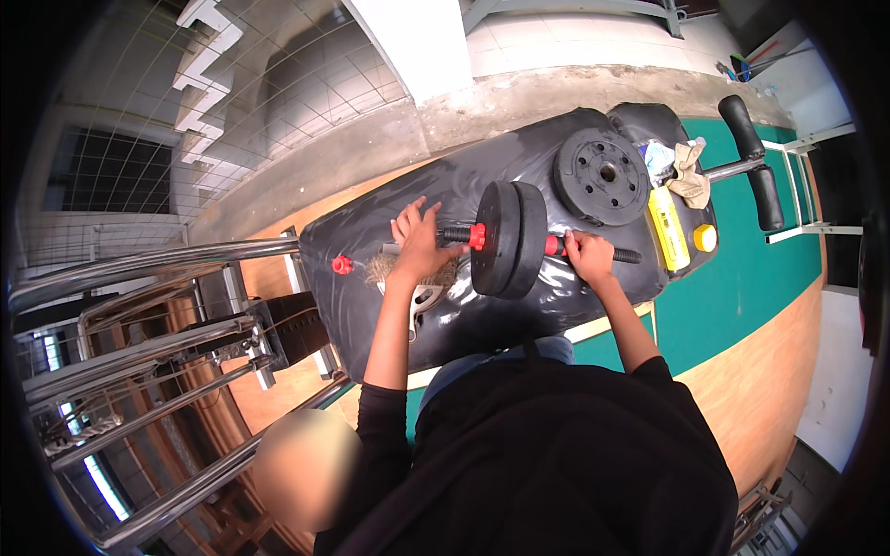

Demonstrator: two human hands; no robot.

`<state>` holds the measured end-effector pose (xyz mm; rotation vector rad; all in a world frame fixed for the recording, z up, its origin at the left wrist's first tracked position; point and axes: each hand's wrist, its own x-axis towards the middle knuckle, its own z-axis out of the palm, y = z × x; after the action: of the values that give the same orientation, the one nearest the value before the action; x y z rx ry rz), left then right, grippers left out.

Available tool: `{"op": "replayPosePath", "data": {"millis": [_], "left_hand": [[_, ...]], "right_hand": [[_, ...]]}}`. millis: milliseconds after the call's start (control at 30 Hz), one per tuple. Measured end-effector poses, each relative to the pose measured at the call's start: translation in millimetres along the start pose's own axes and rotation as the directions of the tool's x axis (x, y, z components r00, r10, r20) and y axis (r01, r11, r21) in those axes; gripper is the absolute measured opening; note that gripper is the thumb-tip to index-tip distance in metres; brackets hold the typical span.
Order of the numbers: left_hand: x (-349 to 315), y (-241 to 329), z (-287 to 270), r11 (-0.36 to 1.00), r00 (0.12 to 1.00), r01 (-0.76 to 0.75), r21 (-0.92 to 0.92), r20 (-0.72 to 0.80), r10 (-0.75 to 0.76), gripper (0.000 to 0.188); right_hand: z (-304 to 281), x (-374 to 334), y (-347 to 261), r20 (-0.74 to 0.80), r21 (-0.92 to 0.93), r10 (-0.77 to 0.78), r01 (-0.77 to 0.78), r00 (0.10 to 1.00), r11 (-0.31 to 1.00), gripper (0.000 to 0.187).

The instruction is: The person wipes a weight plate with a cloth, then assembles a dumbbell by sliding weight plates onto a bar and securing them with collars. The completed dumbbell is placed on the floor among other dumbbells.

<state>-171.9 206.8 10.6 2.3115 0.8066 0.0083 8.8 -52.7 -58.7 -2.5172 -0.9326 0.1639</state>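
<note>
A dumbbell with two black weight plates (505, 239) lies across the black, plastic-covered bench (519, 320) in front of me. My right hand (591, 256) is closed around its threaded bar, right of the plates, beside a red collar (554, 245). My left hand (423, 245) has its fingers spread at the bar's left end, the thumb at the threads near a red star nut (477, 236). Under that hand lie a tan, fibrous bundle (379, 271) and a pale curved piece (428, 296), both partly hidden. Another red star nut (343, 266) sits farther left.
Beyond my right hand lie a loose black plate (579, 199), a yellow bottle (669, 229), a yellow cap or jar (705, 238) and a beige cloth (688, 176). Chrome machine bars (167, 266) reach the bench's left end. Padded rollers (742, 127) stand right.
</note>
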Motion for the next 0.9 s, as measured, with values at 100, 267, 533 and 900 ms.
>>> {"op": "replayPosePath", "data": {"millis": [100,267,533,900], "left_hand": [[24,6,-10,0.928,0.958,0.15,-0.34,0.282,-0.052,0.066],[56,0,-2,0.971,0.727,0.16,-0.178,0.686,0.006,0.046],[28,15,0,0.972,0.892,-0.166,-0.166,0.396,0.22,0.034],[12,-3,14,0.87,0.86,-0.493,0.022,0.159,0.484,0.042]], "right_hand": [[4,0,3,-0.01,0.006,0.0,0.0,1.0,1.0,0.038],[0,1,-2,-0.001,0.005,0.022,-0.022,1.0,1.0,0.038],[-4,12,-6,0.161,-0.065,0.147,-0.138,0.976,0.988,0.05],[-5,18,-5,0.236,-0.082,0.158,-0.142,0.959,0.986,0.052]]}}
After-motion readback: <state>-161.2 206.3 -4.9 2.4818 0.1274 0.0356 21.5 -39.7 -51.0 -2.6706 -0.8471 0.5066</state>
